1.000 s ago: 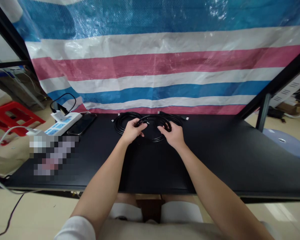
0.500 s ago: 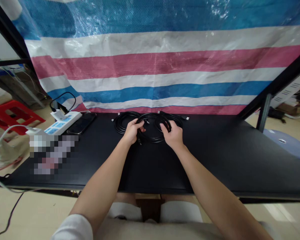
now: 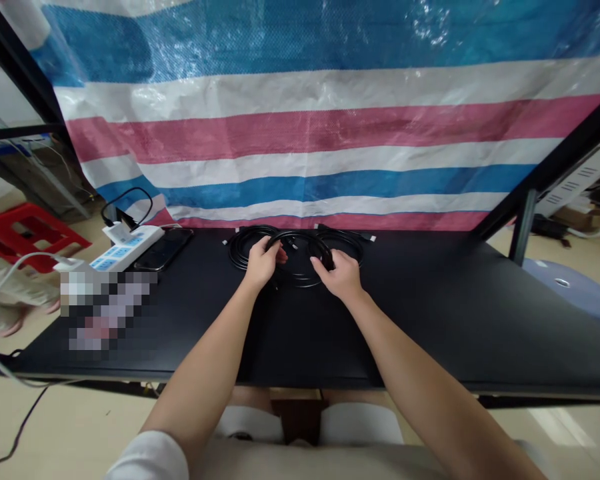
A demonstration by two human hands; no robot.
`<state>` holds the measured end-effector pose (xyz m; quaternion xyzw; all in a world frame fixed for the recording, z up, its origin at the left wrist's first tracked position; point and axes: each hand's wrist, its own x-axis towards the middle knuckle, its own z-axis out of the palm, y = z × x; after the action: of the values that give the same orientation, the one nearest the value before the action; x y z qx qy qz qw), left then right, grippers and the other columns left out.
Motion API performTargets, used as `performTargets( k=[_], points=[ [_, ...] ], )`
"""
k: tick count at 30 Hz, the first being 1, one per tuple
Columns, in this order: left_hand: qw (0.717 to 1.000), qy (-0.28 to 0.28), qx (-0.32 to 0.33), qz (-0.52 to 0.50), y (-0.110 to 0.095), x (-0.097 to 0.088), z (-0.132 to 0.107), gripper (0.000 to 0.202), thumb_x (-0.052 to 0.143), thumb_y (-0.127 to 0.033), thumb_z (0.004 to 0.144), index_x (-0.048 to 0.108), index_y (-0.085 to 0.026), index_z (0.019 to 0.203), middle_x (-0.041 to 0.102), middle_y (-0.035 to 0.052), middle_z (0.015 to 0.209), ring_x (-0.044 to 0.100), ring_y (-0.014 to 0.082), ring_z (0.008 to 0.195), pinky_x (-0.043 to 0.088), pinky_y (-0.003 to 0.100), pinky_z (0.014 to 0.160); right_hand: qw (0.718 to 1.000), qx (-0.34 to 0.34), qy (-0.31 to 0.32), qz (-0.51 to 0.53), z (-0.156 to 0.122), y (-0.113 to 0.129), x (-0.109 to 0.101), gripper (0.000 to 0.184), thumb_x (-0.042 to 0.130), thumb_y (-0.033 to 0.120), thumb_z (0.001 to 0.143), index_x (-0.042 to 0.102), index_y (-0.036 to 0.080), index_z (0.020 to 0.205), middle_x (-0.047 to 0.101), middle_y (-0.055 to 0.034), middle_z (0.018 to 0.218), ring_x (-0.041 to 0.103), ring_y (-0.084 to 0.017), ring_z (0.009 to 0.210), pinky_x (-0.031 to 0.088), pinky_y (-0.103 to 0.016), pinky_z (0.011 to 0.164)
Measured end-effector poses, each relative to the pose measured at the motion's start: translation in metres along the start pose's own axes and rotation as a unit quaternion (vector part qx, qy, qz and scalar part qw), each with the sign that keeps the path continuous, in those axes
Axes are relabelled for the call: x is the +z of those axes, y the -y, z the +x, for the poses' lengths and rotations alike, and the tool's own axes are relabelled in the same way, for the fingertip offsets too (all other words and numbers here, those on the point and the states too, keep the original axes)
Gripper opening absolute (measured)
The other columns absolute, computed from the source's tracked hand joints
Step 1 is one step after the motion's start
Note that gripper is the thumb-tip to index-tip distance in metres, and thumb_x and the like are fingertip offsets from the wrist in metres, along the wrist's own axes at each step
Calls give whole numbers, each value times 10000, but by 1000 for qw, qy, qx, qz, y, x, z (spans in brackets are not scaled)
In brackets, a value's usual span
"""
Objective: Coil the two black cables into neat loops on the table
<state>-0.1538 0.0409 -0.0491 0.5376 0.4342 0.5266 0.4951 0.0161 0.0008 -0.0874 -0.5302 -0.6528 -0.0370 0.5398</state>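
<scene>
Compared with half a second ago, my right hand [image 3: 344,270] sits a touch closer to my left hand [image 3: 261,265], its thumb reaching farther out, and the strands beside it look more tightly bunched. The fingers of both hands are closed around the coiled black cable [image 3: 324,249], one hand on each side of the loop, towards the far edge of the worktop [image 3: 430,313]; I judge that this opposite hold keeps the turns gathered and the ring open between my hands. Whether its lower arc touches the surface I cannot tell. Just behind, the left coil [image 3: 237,257] and the right coil [image 3: 357,250] lie flat, probably set back to leave my hands room. All the cabling looks smooth, round and softly glossy, with a pale connector tip [image 3: 373,239] poking out at the right. The power strip [image 3: 133,248] is hard white plastic, the smartphone [image 3: 164,251] a dark glassy slab, and the woven plastic sheet [image 3: 305,137] crinkled and shiny, striped blue, white and red
</scene>
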Motion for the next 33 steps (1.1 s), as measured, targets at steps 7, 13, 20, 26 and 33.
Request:
performTargets(
  k=[7, 13, 20, 26, 33],
  points=[
    [995, 1, -44, -93, -4, 4, -2, 306, 644, -250, 731, 431, -191, 518, 343, -83, 372, 355, 58, 340, 324, 184, 395, 995, 6, 41, -88, -2, -4, 4, 309, 440, 484, 870, 503, 230, 706, 642, -81, 648, 622, -222, 638, 431, -297, 579],
    [980, -37, -96, -168, -15, -10, -1, 373, 676, -177, 636, 318, -211, 539, 229, -128, 386, 192, 22, 310, 168, 152, 335, 941, 52, 212, -258, 6, 27, 2, 324, 377, 407, 922, 561, 153, 842, 687, -130, 752, 675, -258, 749, 429, -288, 602],
    [980, -163, -24, -113, -12, -33, 13, 300, 648, -87, 548, 463, -205, 752, 510, -73, 560, 420, 63, 409, 335, 178, 402, 887, 165, 333, -273, 41, 62, 24, 349, 314, 301, 970, 575, 95, 1073, 698, -200, 982, 682, -296, 936, 471, -346, 763],
    [924, -273, 88, 252, -1, -45, 12, 436, 601, -102, 644, 551, -184, 1069, 630, 112, 1110, 613, 249, 1067, 497, 382, 925, 891, 204, 348, -208, 64, 69, 61, 396, 282, 274, 967, 592, 90, 1132, 664, -213, 1139, 651, -283, 1049, 464, -342, 857],
    [836, -228, 27, 498, 16, -34, 4, 705, 616, -170, 681, 438, -64, 1356, 368, 292, 1453, 366, 431, 1347, 342, 592, 1059, 879, 215, 362, -226, 68, 68, 83, 385, 340, 239, 930, 591, 59, 1160, 644, -242, 1168, 631, -300, 1094, 464, -373, 874]
  ],
)
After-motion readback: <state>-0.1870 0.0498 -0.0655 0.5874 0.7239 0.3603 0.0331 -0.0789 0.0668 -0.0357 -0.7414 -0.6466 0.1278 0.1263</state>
